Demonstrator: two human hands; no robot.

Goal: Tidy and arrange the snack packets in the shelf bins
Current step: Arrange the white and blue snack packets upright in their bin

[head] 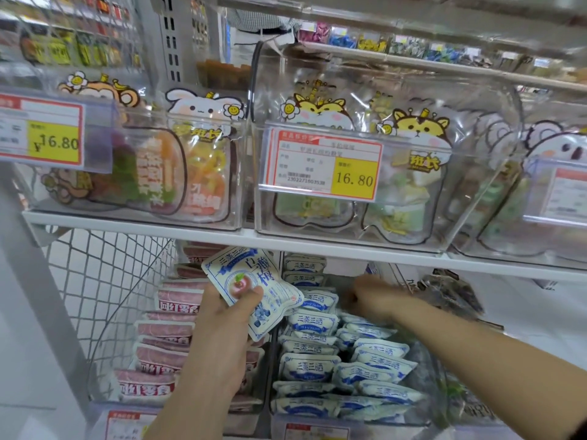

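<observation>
Below a white metal shelf (143, 222) of clear plastic bins (495, 128), the left hand (222, 315) pinches a glossy blue-and-white packet (251, 281); the right hand (365, 295) is too blurred to tell its fingers.

Printed on held packet (251, 287), gripped by left hand (222, 315): 三蒸三晒. Same marking on blue-and-white packets (313, 322) below right hand (365, 296). On pink packets (178, 308) left of left hand: 网红零食. On centre price tag (320, 165) above right hand: 16.80. On far price tag (41, 134), up-left of left hand: ¥16.80.
</observation>
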